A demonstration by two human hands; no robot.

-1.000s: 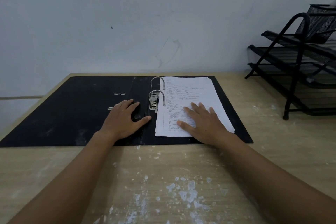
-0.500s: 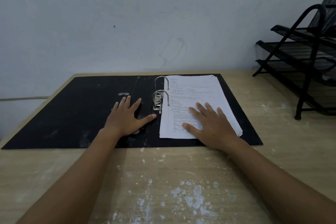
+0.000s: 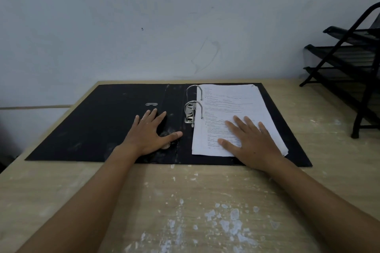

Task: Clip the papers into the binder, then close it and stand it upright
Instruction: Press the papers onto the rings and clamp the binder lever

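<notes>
Left hand (image 3: 149,131) flat on binder (image 3: 92,127); right hand (image 3: 251,141) flat on papers (image 3: 232,100).

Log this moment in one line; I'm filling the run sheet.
binder: open flat | papers: on rings | left hand: flat on binder | right hand: flat on papers

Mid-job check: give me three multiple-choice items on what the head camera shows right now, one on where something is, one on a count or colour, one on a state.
1. Where do the papers lie?
A. on the binder's right half
B. on the bare table
C. in the wire rack

2. How many metal rings stand up from the binder?
A. one
B. two
C. four

3. What state is the binder in?
A. closed and upright
B. closed, lying flat
C. open, lying flat

Answers:
1 A, the stack sits right of the rings, under the right hand.
2 B, two arches show, one behind the other.
3 C, both covers are spread on the table, the left hand flat near the spine.
</notes>
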